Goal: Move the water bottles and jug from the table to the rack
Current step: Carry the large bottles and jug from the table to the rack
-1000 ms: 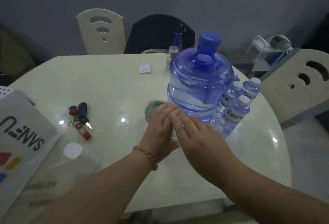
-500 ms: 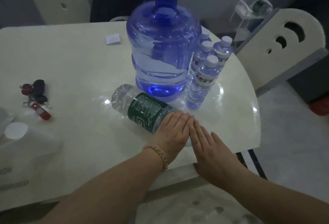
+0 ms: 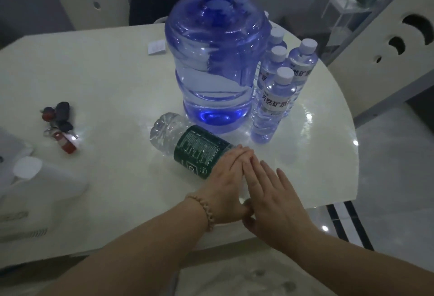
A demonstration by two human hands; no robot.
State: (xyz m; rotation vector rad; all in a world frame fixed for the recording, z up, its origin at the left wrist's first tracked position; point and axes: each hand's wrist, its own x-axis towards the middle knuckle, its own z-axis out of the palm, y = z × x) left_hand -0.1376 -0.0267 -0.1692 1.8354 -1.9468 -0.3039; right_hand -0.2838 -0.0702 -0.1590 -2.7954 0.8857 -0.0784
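Left hand (image 3: 223,185) and right hand (image 3: 272,199) are lying flat, fingers extended, edges touching, over the toppled bottle's (image 3: 190,147) neck end.

"天然矿泉" on small bottle label (image 3: 275,101)

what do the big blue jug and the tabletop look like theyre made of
Blue jug: likely rigid translucent plastic, since the water line shows through its tinted wall. Table: glossy cream surface with sharp light glints, possibly glass or polished stone; unclear which.

A blue jug (image 3: 217,65) and small bottles (image 3: 273,105) are stood on the white table (image 3: 105,79). A green-labelled bottle (image 3: 187,146) is laid flat beside keys (image 3: 60,124).
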